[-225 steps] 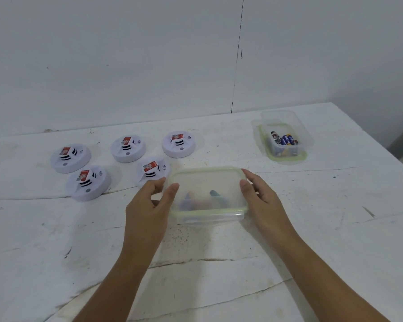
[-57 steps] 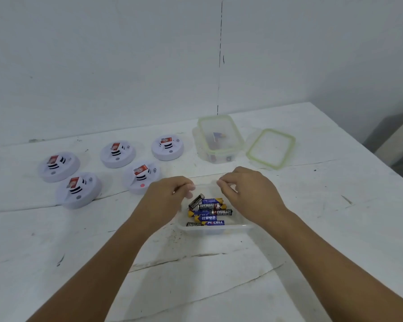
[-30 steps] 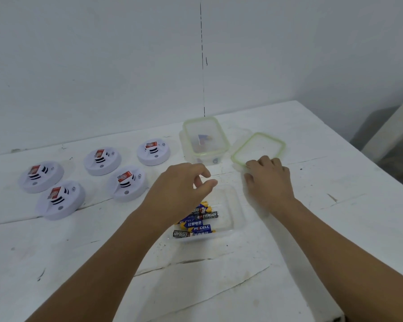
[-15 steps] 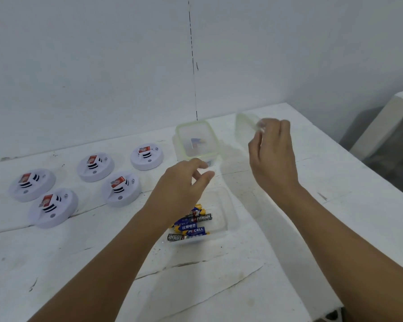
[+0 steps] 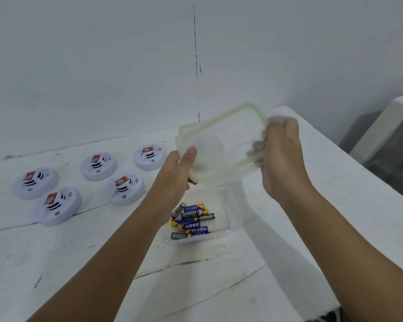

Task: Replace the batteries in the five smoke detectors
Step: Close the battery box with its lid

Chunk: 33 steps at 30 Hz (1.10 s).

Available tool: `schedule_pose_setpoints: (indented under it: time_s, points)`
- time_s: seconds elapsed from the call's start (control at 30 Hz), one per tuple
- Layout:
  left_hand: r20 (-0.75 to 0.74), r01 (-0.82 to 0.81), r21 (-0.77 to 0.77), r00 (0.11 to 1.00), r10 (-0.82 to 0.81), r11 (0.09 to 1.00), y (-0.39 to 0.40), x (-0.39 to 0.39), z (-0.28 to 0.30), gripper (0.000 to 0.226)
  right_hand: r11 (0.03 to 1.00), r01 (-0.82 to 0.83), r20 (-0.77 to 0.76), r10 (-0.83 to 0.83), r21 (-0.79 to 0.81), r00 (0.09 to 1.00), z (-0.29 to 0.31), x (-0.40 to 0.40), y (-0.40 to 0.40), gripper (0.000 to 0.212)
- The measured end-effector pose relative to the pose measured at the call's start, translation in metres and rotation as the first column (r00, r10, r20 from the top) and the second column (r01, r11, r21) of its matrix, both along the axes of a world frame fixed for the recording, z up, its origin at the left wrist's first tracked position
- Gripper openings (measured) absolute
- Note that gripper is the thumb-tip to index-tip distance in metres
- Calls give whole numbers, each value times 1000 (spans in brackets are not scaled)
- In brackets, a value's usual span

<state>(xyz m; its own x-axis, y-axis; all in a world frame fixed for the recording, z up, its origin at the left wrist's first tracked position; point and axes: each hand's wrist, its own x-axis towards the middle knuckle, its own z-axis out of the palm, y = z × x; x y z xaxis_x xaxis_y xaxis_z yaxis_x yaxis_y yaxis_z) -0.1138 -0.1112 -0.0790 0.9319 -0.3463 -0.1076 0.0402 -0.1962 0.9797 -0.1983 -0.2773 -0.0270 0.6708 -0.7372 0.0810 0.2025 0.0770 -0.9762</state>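
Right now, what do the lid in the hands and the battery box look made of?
Lid: looks like translucent plastic with a pale green rim seal; the table shows through it. It is motion-blurred.
Battery box: clear glossy plastic, probably; its walls barely show and the batteries read plainly through the side.

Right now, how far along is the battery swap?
Barely started. Done: the box of batteries sits open. In hand: both hands, left and right, hold a lid above it. Left: all five detectors lie closed on the table, untouched.
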Motion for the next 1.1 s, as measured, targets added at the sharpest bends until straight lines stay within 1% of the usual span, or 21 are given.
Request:
schedule_pose_setpoints:
  time_s: [0.03, 0.07, 0.1, 0.13, 0.2, 0.27, 0.3, 0.4, 0.5, 0.63, 0.8, 0.93, 1.1]
  points:
    - [-18, -37, -68, 999, 36, 997, 5, 0, 1, 35, 996, -30, -30, 32, 82, 999, -5, 0, 3, 20]
    - [-3, -61, -94, 998, 61, 994, 13, 0, 3, 32, 991, -61, -73, 70, 120, 995, -11, -1, 4, 20]
    - [31, -70, -85, 997, 73, 994, 22, 0, 5, 31, 988, -93, -126, 108, 120, 986, -19, -2, 5, 20]
    - [69, -70, -52, 995, 73, 996, 34, -1, 5, 31, 987, -131, -188, 147, 95, 971, -26, -5, 5, 22]
    - [111, -48, 77, 993, 40, 996, 56, -5, 2, 35, 979, -206, -315, 198, 8, 928, -41, -12, 4, 28]
    - [87, -30, 196, 996, 13, 980, 74, -10, -4, 41, 954, -285, -404, 226, -92, 887, -53, -20, 5, 25]
    - [69, -32, 232, 997, 16, 972, 80, -13, -9, 42, 935, -331, -443, 243, -131, 863, -60, -24, 7, 23]
    - [80, -76, 305, 995, 54, 949, 93, -23, -19, 35, 883, -413, -529, 246, -223, 812, -78, -34, 13, 21]
    - [87, -104, 363, 993, 77, 926, 96, -35, -26, 30, 880, -384, -530, 192, -279, 826, -87, -39, 16, 18]
    - [96, -112, 353, 992, 84, 929, 98, -38, -41, 32, 885, -355, -511, 164, -302, 844, -94, -40, 18, 16]
    - [116, -140, 325, 987, 108, 935, 94, -38, -51, 32, 920, -326, -487, 186, -220, 854, -105, -43, 21, 15]
    - [111, -166, 260, 984, 142, 951, 87, -37, -54, 30, 942, -322, -436, 254, -88, 863, -112, -40, 22, 13]
    - [65, -164, 197, 986, 154, 967, 87, -32, -57, 33, 936, -347, -434, 290, -58, 853, -113, -32, 20, 18]
